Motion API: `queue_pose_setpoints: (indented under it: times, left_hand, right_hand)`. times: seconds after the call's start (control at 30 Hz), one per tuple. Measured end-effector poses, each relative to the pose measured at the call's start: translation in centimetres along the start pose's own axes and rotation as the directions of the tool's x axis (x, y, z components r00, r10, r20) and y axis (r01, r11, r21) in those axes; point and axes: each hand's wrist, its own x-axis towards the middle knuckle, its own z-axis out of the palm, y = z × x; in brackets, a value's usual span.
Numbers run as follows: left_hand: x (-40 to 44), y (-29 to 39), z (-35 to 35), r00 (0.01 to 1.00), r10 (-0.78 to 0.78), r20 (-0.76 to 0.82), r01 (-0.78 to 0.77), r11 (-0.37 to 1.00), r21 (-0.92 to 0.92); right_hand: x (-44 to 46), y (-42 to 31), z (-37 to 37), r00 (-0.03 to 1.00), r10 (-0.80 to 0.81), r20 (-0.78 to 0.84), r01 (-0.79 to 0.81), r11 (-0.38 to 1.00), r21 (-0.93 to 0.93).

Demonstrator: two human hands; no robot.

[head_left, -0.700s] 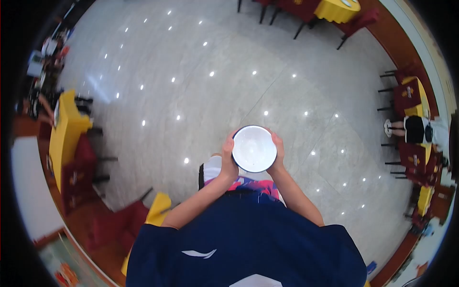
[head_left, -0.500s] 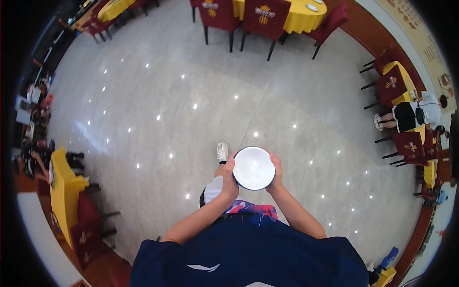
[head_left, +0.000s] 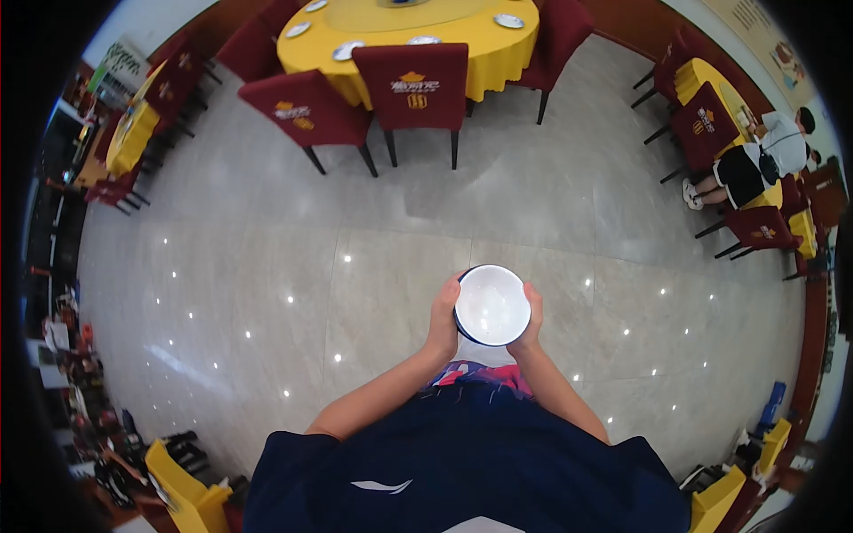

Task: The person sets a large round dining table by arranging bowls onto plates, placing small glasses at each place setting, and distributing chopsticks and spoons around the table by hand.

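Observation:
A round white bowl (head_left: 493,305) with a dark blue rim is held out in front of my body, above the floor. Its inside faces up toward me and looks white, with a few faint specks or reflections. My left hand (head_left: 445,311) is closed around the bowl's left side, thumb near the rim. On the opposite side my right hand (head_left: 530,316) grips it the same way. The fingers of both hands are mostly hidden beneath and behind the bowl.
Ahead is a round table with a yellow cloth (head_left: 498,67), plates (head_left: 348,51) and dark red chairs (head_left: 411,89). A person in a white top (head_left: 782,142) stands by tables at the right. More yellow tables (head_left: 133,138) stand at the left. Grey tiled floor (head_left: 267,258) lies between.
I have moved forward over the floor, so the table and chairs ahead appear nearer and further left. The bowl stays in both hands, slightly further right in view.

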Motion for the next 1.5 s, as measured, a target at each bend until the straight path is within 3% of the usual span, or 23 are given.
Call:
queue_pose_setpoints:
  times: [0.27, 0.47, 0.6, 0.7, 0.77, 0.9, 1.0, 1.2, 1.3, 1.43, 1.5]
  left_hand:
    - [29.4, 6.8, 6.5, 0.990, -0.139, 0.012, 0.139, 0.990, -0.028]
    - [50.2, 12.4, 12.9, 0.985, 0.062, 0.163, -0.059, 0.998, -0.024]
    - [63.6, 16.4, 16.4, 0.980, 0.033, 0.196, -0.016, 0.996, -0.085]
    - [74.3, 18.0, 17.1, 0.984, 0.054, 0.173, -0.050, 0.998, -0.023]
    - [81.1, 19.0, 17.5, 0.983, 0.047, 0.176, -0.037, 0.998, -0.059]
    - [93.5, 19.7, 16.9, 0.994, 0.033, 0.105, -0.031, 0.999, -0.015]
    - [102.7, 18.1, 15.8, 0.989, 0.141, -0.037, -0.144, 0.987, -0.073]
    - [115.8, 13.7, 12.7, 0.947, 0.126, -0.296, -0.168, 0.978, -0.121]
    - [118.2, 11.8, 11.5, 0.909, 0.035, -0.416, -0.117, 0.978, -0.173]
    - [120.1, 11.2, 11.8, 0.878, 0.023, -0.478, -0.149, 0.963, -0.227]
    - [121.2, 10.6, 11.5, 0.842, 0.059, -0.536, -0.158, 0.977, -0.141]
  right_hand:
    - [28.0, -9.9, 5.2, 1.000, -0.021, -0.010, 0.021, 0.999, 0.050]
    - [46.9, -20.0, 10.0, 0.986, -0.162, -0.036, 0.162, 0.987, -0.005]
    - [60.8, -23.5, 11.4, 0.978, -0.198, -0.068, 0.198, 0.980, -0.015]
    - [70.0, -27.0, 15.2, 0.975, -0.217, -0.040, 0.217, 0.976, 0.000]
    - [76.6, -28.5, 16.6, 0.966, -0.256, -0.034, 0.251, 0.962, -0.109]
    - [90.4, -28.9, 17.1, 0.954, -0.298, 0.013, 0.297, 0.947, -0.122]
    - [100.2, -29.1, 18.2, 0.976, -0.157, 0.153, 0.172, 0.981, -0.088]
    - [117.3, -25.8, 16.7, 0.954, 0.087, 0.287, -0.015, 0.969, -0.245]
    - [120.8, -24.5, 15.8, 0.936, 0.175, 0.305, -0.080, 0.951, -0.300]
    - [123.5, -24.6, 16.1, 0.920, 0.273, 0.281, -0.170, 0.924, -0.343]
    - [124.4, -24.5, 16.0, 0.915, 0.307, 0.263, -0.208, 0.914, -0.347]
